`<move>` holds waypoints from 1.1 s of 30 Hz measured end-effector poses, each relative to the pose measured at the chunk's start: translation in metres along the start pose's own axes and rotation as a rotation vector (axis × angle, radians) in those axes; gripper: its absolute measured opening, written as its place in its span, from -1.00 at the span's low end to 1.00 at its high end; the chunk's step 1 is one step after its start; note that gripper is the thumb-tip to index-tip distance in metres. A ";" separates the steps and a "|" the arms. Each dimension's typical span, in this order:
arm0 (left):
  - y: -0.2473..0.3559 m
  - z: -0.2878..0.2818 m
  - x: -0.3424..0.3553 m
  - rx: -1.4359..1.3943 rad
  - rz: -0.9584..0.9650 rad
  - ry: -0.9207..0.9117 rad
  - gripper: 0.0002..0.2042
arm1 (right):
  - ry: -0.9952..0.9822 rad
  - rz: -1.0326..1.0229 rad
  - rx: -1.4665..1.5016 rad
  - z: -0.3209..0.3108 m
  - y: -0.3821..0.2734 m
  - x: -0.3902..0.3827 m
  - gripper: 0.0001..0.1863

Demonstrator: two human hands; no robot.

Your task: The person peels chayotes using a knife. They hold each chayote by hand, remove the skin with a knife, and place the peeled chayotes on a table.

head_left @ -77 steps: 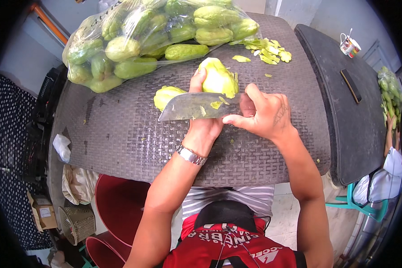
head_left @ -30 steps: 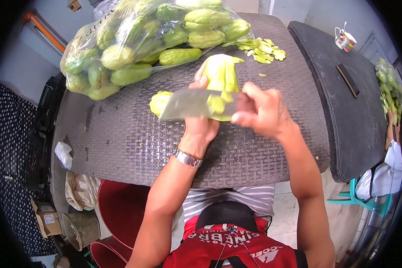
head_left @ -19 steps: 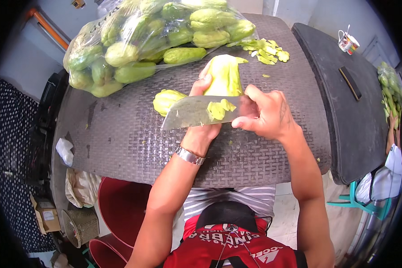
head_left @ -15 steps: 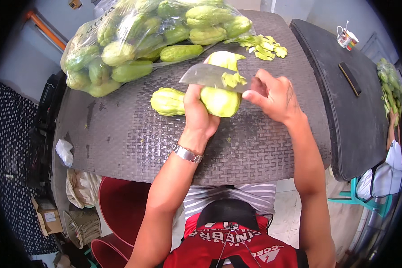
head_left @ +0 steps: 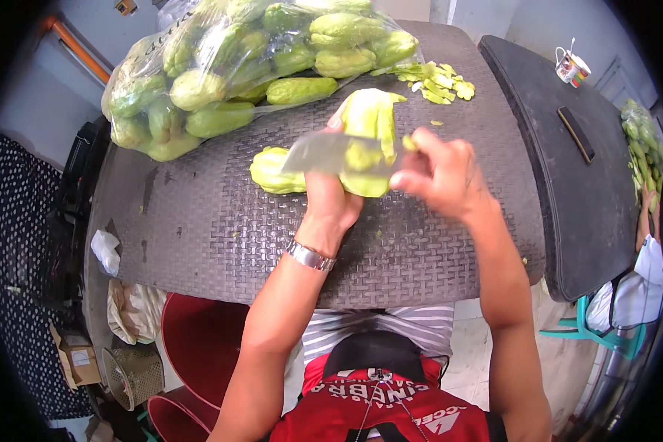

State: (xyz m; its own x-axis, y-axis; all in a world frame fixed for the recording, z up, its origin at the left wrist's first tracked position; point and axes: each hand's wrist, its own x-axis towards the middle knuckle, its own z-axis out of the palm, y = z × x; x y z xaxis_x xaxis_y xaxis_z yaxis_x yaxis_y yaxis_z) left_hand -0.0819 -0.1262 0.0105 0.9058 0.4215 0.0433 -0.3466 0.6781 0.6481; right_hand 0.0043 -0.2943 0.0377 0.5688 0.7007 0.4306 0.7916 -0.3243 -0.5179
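Note:
In my left hand (head_left: 326,202), a pale green chayote (head_left: 370,114) is gripped from its left side, with part of its skin pared off and a strip hanging from its upper right. My right hand (head_left: 449,177) is closed round the handle of a broad knife (head_left: 313,156). The blade, smeared by motion, crosses the chayote's lower half and carries pieces of peel. Left of my left hand lies another chayote (head_left: 271,171) on the woven-pattern table (head_left: 272,250). Beyond the hands, at the far right, sits a heap of green peelings (head_left: 442,82).
A big clear plastic bag (head_left: 199,96) of chayotes fills the table's far left. A crumpled white bag (head_left: 105,252) lies at the left edge. Red bins (head_left: 199,346) stand below. On the dark table (head_left: 538,147) at right are a cup (head_left: 569,68) and a dark bar-shaped object (head_left: 575,134).
The knife has moved down across the chayote, toward its near end. My right hand has come slightly nearer with it. My left hand keeps its hold.

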 end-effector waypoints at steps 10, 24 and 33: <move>0.000 -0.005 0.005 0.059 -0.098 0.015 -0.41 | -0.004 0.036 0.003 -0.006 0.015 0.004 -0.38; 0.016 -0.008 0.004 -0.102 -0.334 -0.183 -0.32 | -0.016 0.423 -0.079 -0.018 0.063 0.015 -0.29; 0.010 -0.003 0.008 -0.111 -0.207 -0.016 -0.30 | -0.099 0.729 0.408 -0.020 0.038 0.013 -0.16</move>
State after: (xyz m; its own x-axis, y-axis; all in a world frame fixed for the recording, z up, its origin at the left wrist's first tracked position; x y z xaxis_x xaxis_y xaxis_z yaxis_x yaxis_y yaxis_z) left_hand -0.0791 -0.1147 0.0149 0.9639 0.2573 -0.0691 -0.1767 0.8115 0.5570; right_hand 0.0458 -0.3102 0.0387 0.8690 0.4637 -0.1729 0.0795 -0.4755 -0.8761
